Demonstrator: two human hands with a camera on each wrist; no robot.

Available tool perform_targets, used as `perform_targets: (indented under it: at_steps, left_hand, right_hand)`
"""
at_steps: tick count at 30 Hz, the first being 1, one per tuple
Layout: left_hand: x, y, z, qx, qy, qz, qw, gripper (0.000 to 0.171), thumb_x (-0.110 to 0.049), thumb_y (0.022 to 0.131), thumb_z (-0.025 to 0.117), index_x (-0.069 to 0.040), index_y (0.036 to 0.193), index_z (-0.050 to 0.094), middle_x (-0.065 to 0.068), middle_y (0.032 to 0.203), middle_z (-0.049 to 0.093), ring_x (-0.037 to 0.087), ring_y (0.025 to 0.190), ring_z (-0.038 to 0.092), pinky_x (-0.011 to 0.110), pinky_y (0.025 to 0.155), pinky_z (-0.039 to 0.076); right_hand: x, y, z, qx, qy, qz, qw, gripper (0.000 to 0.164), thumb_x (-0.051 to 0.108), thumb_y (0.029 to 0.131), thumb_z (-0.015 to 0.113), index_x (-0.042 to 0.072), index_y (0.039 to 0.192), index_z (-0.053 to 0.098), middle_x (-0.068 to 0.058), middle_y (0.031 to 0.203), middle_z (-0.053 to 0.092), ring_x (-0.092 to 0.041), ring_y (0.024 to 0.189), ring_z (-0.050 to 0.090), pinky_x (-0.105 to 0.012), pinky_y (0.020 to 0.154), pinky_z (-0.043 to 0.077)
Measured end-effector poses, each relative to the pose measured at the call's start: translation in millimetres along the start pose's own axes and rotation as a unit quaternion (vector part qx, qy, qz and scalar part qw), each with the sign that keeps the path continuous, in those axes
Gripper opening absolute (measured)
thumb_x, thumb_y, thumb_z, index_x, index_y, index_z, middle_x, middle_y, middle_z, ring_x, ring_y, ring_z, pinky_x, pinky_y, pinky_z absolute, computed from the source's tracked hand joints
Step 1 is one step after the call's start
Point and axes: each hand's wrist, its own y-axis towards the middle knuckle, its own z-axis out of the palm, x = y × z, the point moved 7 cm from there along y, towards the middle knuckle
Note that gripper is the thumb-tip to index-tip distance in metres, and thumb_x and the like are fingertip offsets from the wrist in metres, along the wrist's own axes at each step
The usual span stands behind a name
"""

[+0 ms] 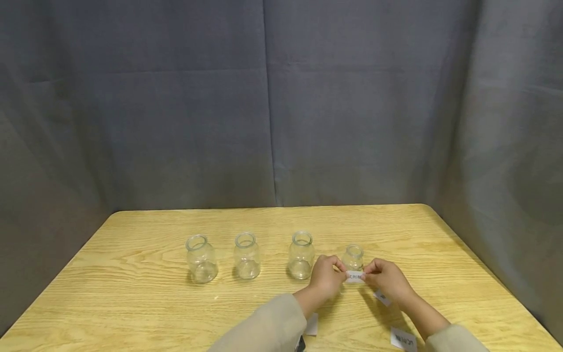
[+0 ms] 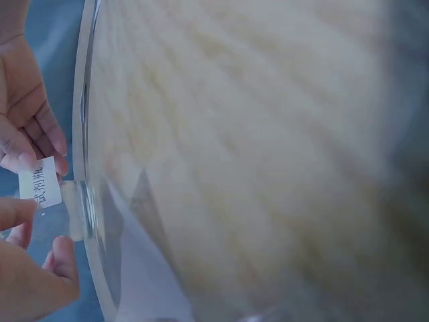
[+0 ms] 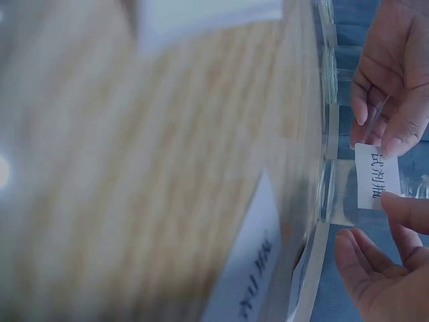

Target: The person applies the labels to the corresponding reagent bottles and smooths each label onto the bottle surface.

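Before me, the wood-grain tabletop (image 1: 145, 313) carries four clear glass jars (image 1: 301, 258) from 11 to 1 o'clock, two lettered white paper labels (image 1: 403, 339) toward 2 o'clock, and a white paper slip (image 1: 312, 324) nearer, around 1 o'clock

The widest way through runs over the bare table (image 1: 119, 298) left of the leftmost jar (image 1: 202, 266), and the gap between the second jar (image 1: 247, 263) and the third jar (image 1: 301, 263) is roomier than the one to its left, with the grey curtain (image 1: 184, 122) closing off the back. The front approach to the rightmost jar (image 1: 353, 259) is barred — left hand (image 1: 326, 277), white label (image 1: 354, 277) and right hand (image 1: 389, 279) line up before it, the left hand near the third jar. Right of the right hand, bare wood reaches the side edge — a flat paper slip (image 1: 403, 339) lies low by the right sleeve (image 1: 455, 340).
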Motion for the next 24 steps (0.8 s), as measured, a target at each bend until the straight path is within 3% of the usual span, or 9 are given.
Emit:
perform_targets:
  at_steps: [4, 7, 14, 20, 24]
  left_hand:
    - [0.2, 3.1, -0.2, 0.008, 0.009, -0.002, 0.9999, 0.01, -0.002, 0.075, 0.064, -0.004, 0.071, 0.055, 0.0, 0.08, 0.046, 0.009, 0.059, 0.048, 0.017, 0.048, 0.04]
    - [-0.1, 4.8, 0.4, 0.012, 0.015, -0.006, 0.9998, 0.01, -0.002, 0.075, 0.064, -0.005, 0.071, 0.055, -0.001, 0.074, 0.051, 0.008, 0.058, 0.049, 0.016, 0.046, 0.04]
    - [-0.5, 7.3, 1.9, 0.017, 0.021, -0.006, 0.9996, 0.01, -0.004, 0.075, 0.064, -0.007, 0.071, 0.056, -0.003, 0.069, 0.053, 0.008, 0.059, 0.05, 0.017, 0.049, 0.042]
    - [0.4, 9.3, -0.7, 0.004, 0.039, 0.006, 0.9992, 0.011, -0.005, 0.073, 0.066, -0.009, 0.069, 0.057, -0.003, 0.084, 0.058, 0.009, 0.07, 0.051, 0.019, 0.058, 0.044]
    - [-0.7, 9.0, -1.3, 0.008, 0.042, 0.009, 0.999, 0.01, -0.005, 0.074, 0.065, -0.009, 0.07, 0.057, -0.002, 0.09, 0.059, 0.009, 0.07, 0.051, 0.018, 0.057, 0.044]
  right_hand:
    - [2.3, 1.6, 0.8, 0.011, 0.0, -0.02, 1.0, 0.008, 0.003, 0.08, 0.056, -0.003, 0.079, 0.052, -0.026, 0.108, 0.051, -0.04, 0.097, 0.049, -0.049, 0.079, 0.041]
    - [2.5, 2.9, 0.2, 0.016, 0.006, -0.026, 1.0, 0.007, 0.002, 0.081, 0.055, -0.003, 0.077, 0.051, -0.029, 0.113, 0.047, -0.045, 0.104, 0.043, -0.053, 0.082, 0.037]
    - [-0.2, 6.3, -2.8, 0.006, -0.01, -0.02, 1.0, 0.006, 0.001, 0.081, 0.054, -0.002, 0.077, 0.052, -0.026, 0.109, 0.051, -0.044, 0.1, 0.046, -0.054, 0.081, 0.038]
    - [-0.2, 8.7, -2.4, -0.007, -0.019, -0.021, 1.0, 0.008, 0.002, 0.079, 0.057, -0.001, 0.074, 0.052, -0.022, 0.103, 0.055, -0.039, 0.095, 0.05, -0.049, 0.079, 0.041]
    - [1.9, 10.1, -3.4, -0.02, -0.033, -0.021, 0.999, 0.009, 0.001, 0.077, 0.06, 0.0, 0.072, 0.053, -0.02, 0.098, 0.057, -0.036, 0.092, 0.052, -0.043, 0.077, 0.045]
